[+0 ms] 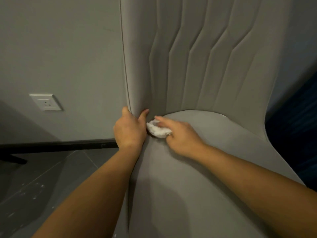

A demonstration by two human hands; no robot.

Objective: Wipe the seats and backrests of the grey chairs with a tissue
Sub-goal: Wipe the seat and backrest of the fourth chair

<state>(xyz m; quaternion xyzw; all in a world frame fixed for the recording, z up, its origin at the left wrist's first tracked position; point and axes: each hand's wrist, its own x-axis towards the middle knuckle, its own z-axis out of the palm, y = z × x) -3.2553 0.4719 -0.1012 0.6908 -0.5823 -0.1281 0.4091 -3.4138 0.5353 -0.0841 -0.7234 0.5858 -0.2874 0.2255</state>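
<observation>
A grey upholstered chair fills the right of the view, with a ribbed backrest (pixel 197 54) rising above a smooth seat (pixel 197 177). My left hand (pixel 130 129) grips the backrest's lower left edge, fingers behind it and thumb in front. My right hand (pixel 180 136) presses a crumpled white tissue (pixel 158 130) onto the seat's back left corner, right where seat meets backrest. The tissue touches both the seat and my left hand's thumb side.
A grey wall (pixel 60 48) stands close on the left with a white socket plate (pixel 45 102) and a black skirting board (pixel 56 146). Dark floor tiles (pixel 42 186) lie below, with a black furniture leg (pixel 12 159). Something dark blue (pixel 298 134) is to the chair's right.
</observation>
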